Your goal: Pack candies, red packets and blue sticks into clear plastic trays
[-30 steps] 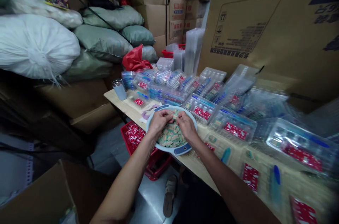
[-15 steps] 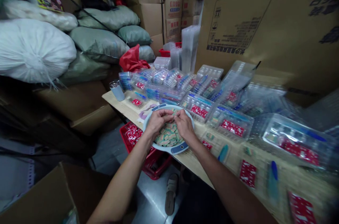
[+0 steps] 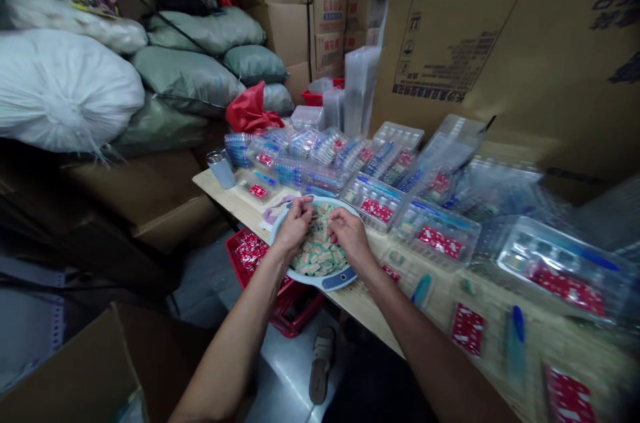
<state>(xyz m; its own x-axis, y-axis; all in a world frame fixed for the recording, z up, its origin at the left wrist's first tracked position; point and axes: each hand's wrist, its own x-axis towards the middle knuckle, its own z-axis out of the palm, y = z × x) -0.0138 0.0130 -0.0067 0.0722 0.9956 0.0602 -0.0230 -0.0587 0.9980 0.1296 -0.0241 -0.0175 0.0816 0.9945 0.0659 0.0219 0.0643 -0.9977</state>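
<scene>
The person's left hand (image 3: 295,226) is bunched, its fingers (image 3: 306,208) drawn together over the upper edge of the pile, though whether they pinch a piece is too small to tell. The right hand (image 3: 349,235) stays looser, its fingers (image 3: 334,217) slightly spread and curved, resting on the pile. Both work inside a round pale-blue plastic tray (image 3: 306,281) with a smooth rim and a darker blue handle, which sits near the table's front edge. The heap of small flat rectangular pieces (image 3: 320,256) is cream, green and orange, and it fills the tray's middle. The pale wooden table (image 3: 356,299) is crowded to the right and behind with clear plastic blister trays (image 3: 375,209) holding red cards and blue parts, and loose red-printed cards (image 3: 467,329) lie nearer the front. A steel tumbler (image 3: 221,169) stands at the far left corner. Below the front edge, a red plastic crate (image 3: 295,309) holds red packets, leaving little room around the tray except toward the person.
</scene>
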